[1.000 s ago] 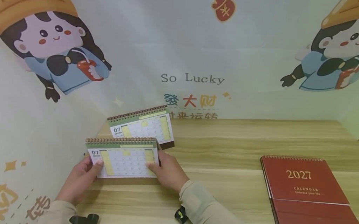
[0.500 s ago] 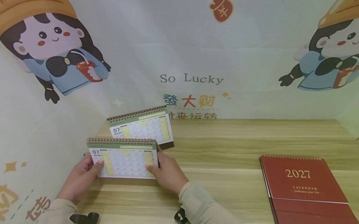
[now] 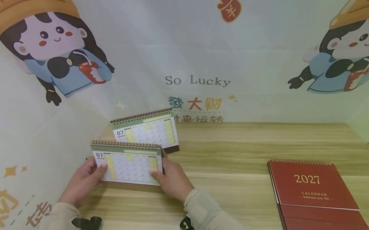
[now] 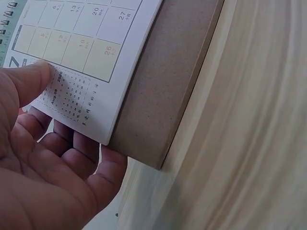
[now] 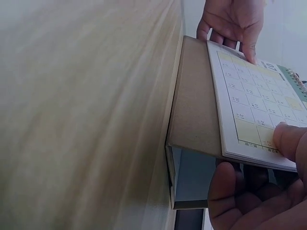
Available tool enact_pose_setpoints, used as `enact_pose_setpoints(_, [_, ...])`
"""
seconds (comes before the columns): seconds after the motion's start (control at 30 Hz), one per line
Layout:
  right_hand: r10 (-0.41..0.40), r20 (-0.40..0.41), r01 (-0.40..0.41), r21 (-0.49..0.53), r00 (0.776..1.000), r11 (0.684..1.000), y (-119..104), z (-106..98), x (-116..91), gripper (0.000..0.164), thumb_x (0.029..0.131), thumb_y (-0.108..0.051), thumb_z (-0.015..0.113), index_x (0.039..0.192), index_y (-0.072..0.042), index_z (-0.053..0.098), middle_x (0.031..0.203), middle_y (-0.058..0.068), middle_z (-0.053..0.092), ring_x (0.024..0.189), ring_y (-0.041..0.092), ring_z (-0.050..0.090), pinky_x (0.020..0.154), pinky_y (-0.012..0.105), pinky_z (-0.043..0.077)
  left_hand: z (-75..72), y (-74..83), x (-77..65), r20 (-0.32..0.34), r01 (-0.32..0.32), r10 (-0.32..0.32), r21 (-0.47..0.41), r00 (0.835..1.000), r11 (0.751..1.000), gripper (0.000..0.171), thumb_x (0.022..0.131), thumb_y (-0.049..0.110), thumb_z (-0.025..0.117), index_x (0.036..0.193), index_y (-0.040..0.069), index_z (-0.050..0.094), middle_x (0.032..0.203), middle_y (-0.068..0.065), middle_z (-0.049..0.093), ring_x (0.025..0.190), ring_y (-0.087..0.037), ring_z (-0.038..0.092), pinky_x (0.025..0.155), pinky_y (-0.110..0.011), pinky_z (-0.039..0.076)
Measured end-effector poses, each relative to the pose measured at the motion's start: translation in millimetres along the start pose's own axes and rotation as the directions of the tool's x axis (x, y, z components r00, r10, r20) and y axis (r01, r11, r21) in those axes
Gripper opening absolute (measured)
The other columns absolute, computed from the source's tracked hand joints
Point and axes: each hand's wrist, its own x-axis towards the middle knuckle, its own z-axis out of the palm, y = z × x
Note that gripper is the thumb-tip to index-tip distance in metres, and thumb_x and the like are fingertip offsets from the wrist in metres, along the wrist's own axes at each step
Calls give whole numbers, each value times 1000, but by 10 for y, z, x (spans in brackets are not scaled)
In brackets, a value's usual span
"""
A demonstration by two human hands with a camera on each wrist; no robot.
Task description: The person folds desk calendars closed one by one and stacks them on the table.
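Observation:
A spiral-bound desk calendar (image 3: pixel 131 169), turned to a page marked 07, stands on its brown cardboard base on the table. My left hand (image 3: pixel 81 182) holds its left end, thumb on the page and fingers behind; the left wrist view shows the thumb (image 4: pixel 31 81) by the small date box. At the other end my right hand (image 3: pixel 177 177) grips the calendar, and in the right wrist view its thumb (image 5: pixel 290 141) presses the page corner. The base's hollow side (image 5: pixel 192 175) shows there too. Right behind stands a matching calendar (image 3: pixel 152 131), partly hidden by the front one.
A red 2027 calendar (image 3: pixel 314 197) lies or leans low on the right of the wooden table (image 3: pixel 229 162). Printed cloth walls (image 3: pixel 266 63) border the table at the back and sides. Dark straps (image 3: pixel 88 224) sit at both wrists.
The front calendar has shifted very slightly to the right, and its spiral top edge has become more level. Both hands keep their hold on it. The other calendars have not moved.

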Motion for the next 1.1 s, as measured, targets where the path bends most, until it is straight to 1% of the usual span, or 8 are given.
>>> enact_pose_setpoints(0.13, [-5,1,5,-3,1000,1000,-8,3,-13,35,99,-25,62,128,-4,60,119,6,68,83,5,58,77,29,51,-5,-9,17,-1,-7,7,5,1000,1000,62,107,39,39,154,0,27,150,-25,37,134,-35,39,105,-50,39])
enact_pose_setpoints(0.23, [-3,2,3,-4,1000,1000,-15,5,-21,35,100,-25,62,128,-5,60,119,5,68,84,4,59,78,28,51,-5,-13,23,-3,-3,3,4,1000,1000,62,107,39,39,153,-1,27,150,-26,37,135,-35,39,106,-52,38])
enact_pose_setpoints(0.4, [4,0,-4,-1,1000,1000,-17,12,-33,35,100,-25,62,128,-5,60,118,4,68,81,5,58,75,27,50,-6,-16,34,2,4,-4,1,1000,1000,63,107,40,40,154,-1,26,150,-26,37,135,-37,38,107,-54,37])
enact_pose_setpoints(0.53, [-9,-1,9,0,1000,1000,-17,21,-43,34,99,-24,63,128,-5,60,116,4,70,81,4,59,75,27,51,-6,-9,44,4,-6,6,5,1000,1000,63,107,40,39,153,-2,26,150,-26,37,135,-37,38,107,-54,37])
enact_pose_setpoints(0.77, [1,3,-1,1,1000,1000,-19,39,-53,34,99,-25,63,127,-5,61,114,4,70,81,3,59,75,26,51,-2,-4,54,0,-15,15,11,1000,1000,62,107,40,39,152,-3,28,146,-25,41,131,-33,41,104,-48,40])
enact_pose_setpoints(0.9, [5,1,-5,-9,1000,1000,-20,44,-60,34,99,-25,63,126,-4,61,111,4,70,79,4,59,72,26,50,-9,-13,79,13,-19,18,12,1000,1000,61,108,38,38,152,-3,27,146,-25,41,130,-31,41,104,-45,40])
enact_pose_setpoints(1.0, [-3,-2,3,-13,1000,1000,-19,48,-66,33,99,-25,63,124,-3,61,110,5,71,76,5,58,70,26,50,-15,-19,97,22,-21,21,15,1000,1000,61,108,37,38,151,-4,27,145,-25,42,128,-28,43,102,-40,43])
enact_pose_setpoints(1.1, [-13,-4,13,-10,1000,1000,-18,54,-71,32,99,-24,64,123,-3,62,110,5,71,76,4,58,70,26,50,-19,-26,103,23,-22,22,17,999,1000,61,108,36,39,151,-4,27,144,-24,43,122,-20,47,97,-31,45])
